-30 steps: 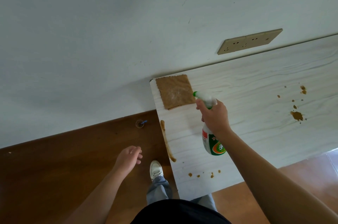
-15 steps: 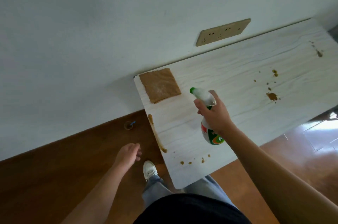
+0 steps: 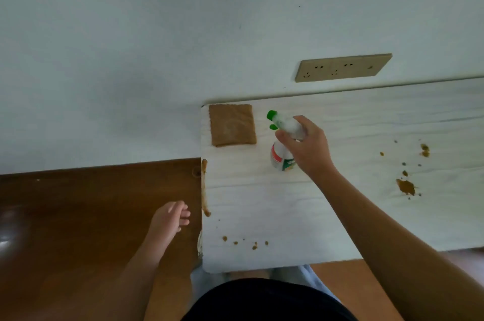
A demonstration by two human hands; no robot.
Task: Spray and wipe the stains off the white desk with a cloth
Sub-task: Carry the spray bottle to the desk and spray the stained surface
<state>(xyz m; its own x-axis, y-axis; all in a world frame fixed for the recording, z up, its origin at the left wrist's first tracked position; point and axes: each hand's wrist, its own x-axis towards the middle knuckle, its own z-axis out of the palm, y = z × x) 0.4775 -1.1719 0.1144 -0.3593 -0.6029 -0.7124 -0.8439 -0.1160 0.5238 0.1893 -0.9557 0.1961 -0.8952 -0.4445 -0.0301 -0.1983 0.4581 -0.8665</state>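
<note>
Brown stains (image 3: 405,186) dot the white desk (image 3: 275,210) at three, six and nine o'clock, nothing looks wiped yet, cloth (image 3: 232,124) lies flat in the eleven o'clock corner, right hand (image 3: 309,150) grips the spray bottle (image 3: 281,157) just beside it, near-upright, nozzle aimed ten o'clock, left hand (image 3: 170,217) loose and empty.

— What colour was the tabletop (image 3: 366,121)?
— White with faint grey wood grain, spotted with brown stains (image 3: 405,186).
— And the bottle (image 3: 279,158) in the right hand (image 3: 309,147)?
— White, with a green nozzle and a red-and-green label. The cloth (image 3: 232,124) left of that hand was tan.
</note>
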